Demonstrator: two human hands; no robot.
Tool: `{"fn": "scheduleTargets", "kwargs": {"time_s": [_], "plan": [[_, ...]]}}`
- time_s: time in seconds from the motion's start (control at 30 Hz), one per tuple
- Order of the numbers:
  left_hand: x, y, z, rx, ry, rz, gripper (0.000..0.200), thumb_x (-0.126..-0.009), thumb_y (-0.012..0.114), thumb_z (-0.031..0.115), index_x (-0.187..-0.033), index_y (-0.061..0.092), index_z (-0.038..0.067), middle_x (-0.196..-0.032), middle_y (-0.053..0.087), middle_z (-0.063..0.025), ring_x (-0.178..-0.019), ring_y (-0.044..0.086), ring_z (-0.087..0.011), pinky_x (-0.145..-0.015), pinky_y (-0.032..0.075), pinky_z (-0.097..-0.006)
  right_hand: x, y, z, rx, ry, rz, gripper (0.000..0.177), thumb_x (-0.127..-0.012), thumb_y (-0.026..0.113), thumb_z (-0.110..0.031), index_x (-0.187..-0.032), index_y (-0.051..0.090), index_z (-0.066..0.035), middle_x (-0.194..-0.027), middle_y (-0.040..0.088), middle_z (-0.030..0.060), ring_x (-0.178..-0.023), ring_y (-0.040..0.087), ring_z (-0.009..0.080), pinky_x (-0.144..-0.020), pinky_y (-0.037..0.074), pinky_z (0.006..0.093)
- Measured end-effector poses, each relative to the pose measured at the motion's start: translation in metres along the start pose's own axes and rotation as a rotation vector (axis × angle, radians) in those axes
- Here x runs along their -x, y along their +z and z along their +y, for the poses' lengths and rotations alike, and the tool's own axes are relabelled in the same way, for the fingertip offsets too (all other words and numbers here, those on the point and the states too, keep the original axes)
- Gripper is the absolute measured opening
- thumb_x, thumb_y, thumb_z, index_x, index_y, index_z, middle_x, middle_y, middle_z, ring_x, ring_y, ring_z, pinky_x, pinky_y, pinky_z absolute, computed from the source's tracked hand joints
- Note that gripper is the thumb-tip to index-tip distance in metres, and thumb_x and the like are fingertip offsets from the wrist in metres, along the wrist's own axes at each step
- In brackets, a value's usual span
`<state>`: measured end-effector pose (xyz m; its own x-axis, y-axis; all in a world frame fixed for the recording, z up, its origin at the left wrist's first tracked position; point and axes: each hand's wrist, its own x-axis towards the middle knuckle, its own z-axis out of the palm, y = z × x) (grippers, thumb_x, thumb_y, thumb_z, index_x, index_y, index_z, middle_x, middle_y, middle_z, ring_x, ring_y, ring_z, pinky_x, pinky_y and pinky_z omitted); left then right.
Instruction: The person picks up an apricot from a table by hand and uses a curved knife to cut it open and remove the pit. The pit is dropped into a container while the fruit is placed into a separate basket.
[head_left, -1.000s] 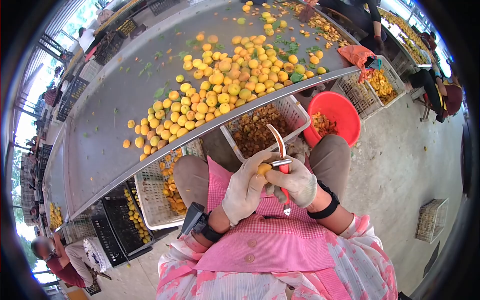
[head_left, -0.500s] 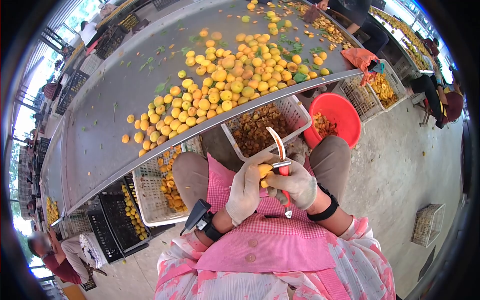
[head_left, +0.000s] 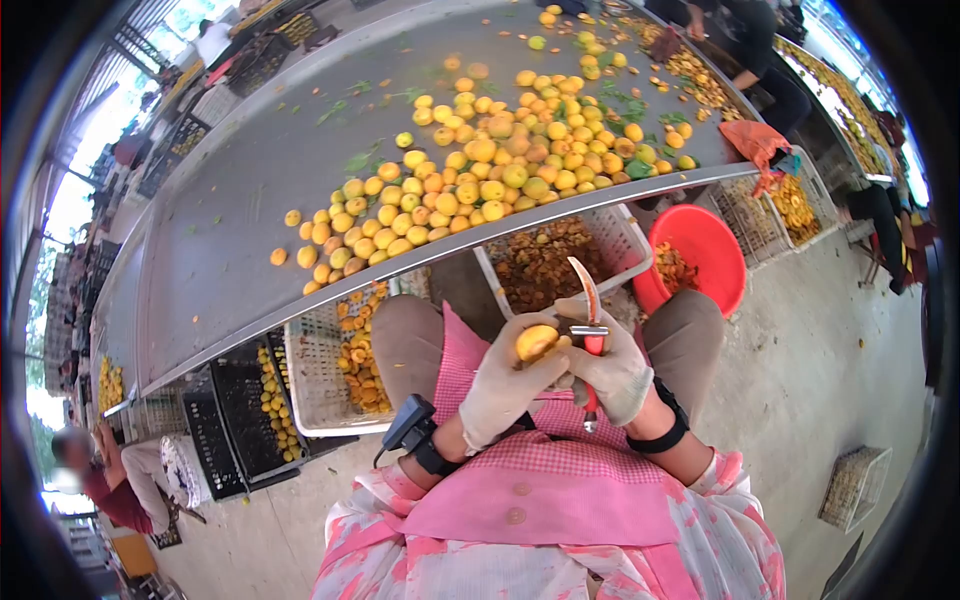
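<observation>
My left hand (head_left: 508, 385), in a pale glove, is closed on a yellow fruit (head_left: 537, 343) above my lap. Close beside it, my right hand (head_left: 617, 372), also gloved, grips a red-handled knife (head_left: 592, 345) with a curved blade pointing up and a metal crosspiece. The fingertips of both hands meet below the fruit. Beyond them stands a white crate (head_left: 632, 240) of brown fruit scraps. A heap of yellow fruits (head_left: 490, 165) lies on the metal table (head_left: 240, 250).
A red bowl (head_left: 715, 255) with fruit pieces stands right of the scrap crate. At left are a white crate (head_left: 312, 385) of halved fruit and black crates (head_left: 240, 415). An orange bag (head_left: 755, 145) hangs at the table edge. Other people sit left and right.
The view has shifted, so the scene sits further right. The fruit now shows a broad yellow face in my left hand, and the knife stands more upright.
</observation>
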<state>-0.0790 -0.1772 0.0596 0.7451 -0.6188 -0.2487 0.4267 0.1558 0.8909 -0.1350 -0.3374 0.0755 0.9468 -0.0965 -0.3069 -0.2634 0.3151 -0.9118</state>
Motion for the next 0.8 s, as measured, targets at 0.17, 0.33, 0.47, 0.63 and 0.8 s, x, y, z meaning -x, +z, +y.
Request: {"fn": "scheduleTargets", "kwargs": {"time_s": [0.17,0.33,0.47,0.63,0.8], "plan": [[0.008,-0.016,0.002,-0.184,0.131,0.031,0.033,-0.091,0.063,0.004,-0.123,0.053,0.004,-0.11,0.059,-0.0048,-0.099,0.058,-0.0108,-0.086,0.05,-0.0248,-0.002,0.003,-0.002,-0.017,0.079,-0.074,0.051,-0.092,0.058,-0.003,-0.139,0.04,0.005,-0.095,0.068,0.0122,-0.064,0.066,0.0151,-0.046,0.049,0.022],[0.029,-0.046,0.017,-0.275,0.172,0.349,0.027,-0.089,0.066,0.003,-0.115,0.058,0.003,-0.101,0.063,-0.0042,-0.092,0.06,-0.0102,-0.081,0.049,-0.0238,0.0,0.014,-0.003,-0.088,0.166,-0.061,0.047,-0.095,0.054,-0.006,-0.138,0.041,0.006,-0.092,0.07,0.0142,-0.062,0.066,0.017,-0.048,0.05,0.0224],[0.042,-0.12,0.015,-0.618,0.452,0.82,0.025,-0.089,0.059,0.0,-0.115,0.057,0.003,-0.093,0.062,-0.0038,-0.08,0.059,-0.0109,-0.071,0.049,-0.0237,0.001,-0.001,0.01,-0.21,0.171,-0.096,0.034,-0.099,0.052,-0.017,-0.125,0.054,0.006,-0.068,0.063,0.0103,-0.055,0.059,0.0182,-0.049,0.048,0.029],[0.066,-0.196,0.009,-1.066,0.451,1.171,0.026,-0.091,0.058,0.006,-0.117,0.057,0.001,-0.104,0.063,-0.0125,-0.096,0.06,-0.0241,-0.089,0.048,-0.0357,0.006,-0.007,0.019,-0.34,0.213,-0.106,0.027,-0.101,0.048,-0.02,-0.1,0.062,0.003,-0.061,0.056,0.0079,-0.05,0.051,0.0168,-0.048,0.043,0.0297],[0.052,-0.154,0.031,-0.512,0.459,0.834,0.028,-0.093,0.058,0.005,-0.12,0.056,0.002,-0.1,0.062,-0.0057,-0.086,0.058,-0.015,-0.078,0.05,-0.029,0.008,-0.007,0.006,-0.418,0.149,-0.097,0.034,-0.101,0.045,-0.02,-0.071,0.048,-0.004,-0.054,0.044,0.0031,-0.044,0.044,0.0142,-0.044,0.038,0.0274]]}}
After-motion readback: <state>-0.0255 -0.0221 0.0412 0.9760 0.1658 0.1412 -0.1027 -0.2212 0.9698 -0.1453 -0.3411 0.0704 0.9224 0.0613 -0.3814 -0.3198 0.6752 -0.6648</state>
